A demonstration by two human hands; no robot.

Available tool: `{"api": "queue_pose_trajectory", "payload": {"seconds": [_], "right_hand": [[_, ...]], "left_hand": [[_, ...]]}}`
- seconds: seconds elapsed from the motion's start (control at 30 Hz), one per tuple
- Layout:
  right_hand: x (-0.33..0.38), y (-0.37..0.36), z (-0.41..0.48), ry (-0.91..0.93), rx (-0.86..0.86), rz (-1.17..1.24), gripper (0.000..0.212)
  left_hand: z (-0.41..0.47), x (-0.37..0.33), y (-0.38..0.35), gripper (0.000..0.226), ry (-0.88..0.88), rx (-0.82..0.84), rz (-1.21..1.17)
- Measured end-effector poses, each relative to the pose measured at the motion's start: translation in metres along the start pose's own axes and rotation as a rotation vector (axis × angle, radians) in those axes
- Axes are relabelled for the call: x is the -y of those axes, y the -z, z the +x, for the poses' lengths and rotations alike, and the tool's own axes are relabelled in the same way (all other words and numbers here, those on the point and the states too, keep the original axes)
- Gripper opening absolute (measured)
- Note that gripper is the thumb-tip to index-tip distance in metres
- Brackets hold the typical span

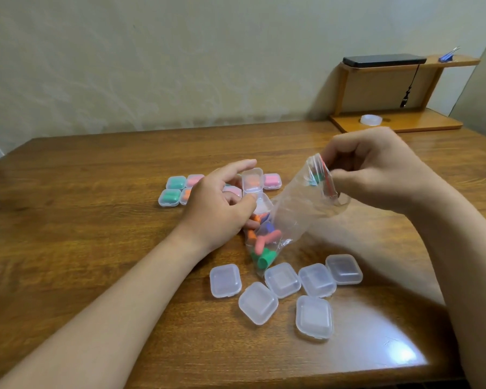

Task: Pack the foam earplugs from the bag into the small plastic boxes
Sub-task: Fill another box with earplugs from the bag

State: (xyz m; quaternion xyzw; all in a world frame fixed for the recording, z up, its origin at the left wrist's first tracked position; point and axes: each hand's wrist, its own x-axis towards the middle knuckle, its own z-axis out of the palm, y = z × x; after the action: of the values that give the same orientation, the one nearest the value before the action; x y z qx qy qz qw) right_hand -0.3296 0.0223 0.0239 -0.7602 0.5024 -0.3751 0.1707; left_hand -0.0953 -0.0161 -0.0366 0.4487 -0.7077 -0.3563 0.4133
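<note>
My right hand (376,169) pinches the red-striped mouth of a clear zip bag (295,209) and holds it up off the table. Orange, pink, green and blue foam earplugs (264,242) sit bunched in the bag's low end, which rests on the wood. My left hand (222,203) is at an open small box (254,179) holding orange earplugs, its thumb and fingers on the hinged part below; I cannot tell how firmly. Several filled, shut boxes (170,192) lie at the left behind that hand. Several empty shut boxes (282,279) lie in front of the bag.
The wooden table (96,234) ends at a pale wall. At the back right stands a small wooden shelf (399,122) with a black phone (385,60) on top, a tape roll (371,119) on its base and a blue clip (446,57).
</note>
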Motion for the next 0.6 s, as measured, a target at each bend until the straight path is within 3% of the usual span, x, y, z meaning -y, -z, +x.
{"api": "queue_pose_trajectory", "payload": {"seconds": [0.17,0.27,0.47,0.6], "right_hand": [[-0.006,-0.002,0.004,0.087,-0.288,0.058,0.012],[-0.004,-0.008,0.004,0.158,-0.369,0.057,0.010],[0.002,-0.032,0.007,0.211,-0.236,0.011,0.012],[0.003,-0.049,0.008,0.130,-0.104,-0.109,0.016]], "left_hand": [[0.000,-0.002,-0.001,0.059,-0.011,0.003,-0.011],[-0.001,-0.003,-0.001,0.057,-0.011,0.010,-0.043],[0.000,-0.002,-0.001,0.057,-0.056,0.017,-0.042],[0.001,0.000,-0.001,0.054,-0.122,0.003,-0.088]]}}
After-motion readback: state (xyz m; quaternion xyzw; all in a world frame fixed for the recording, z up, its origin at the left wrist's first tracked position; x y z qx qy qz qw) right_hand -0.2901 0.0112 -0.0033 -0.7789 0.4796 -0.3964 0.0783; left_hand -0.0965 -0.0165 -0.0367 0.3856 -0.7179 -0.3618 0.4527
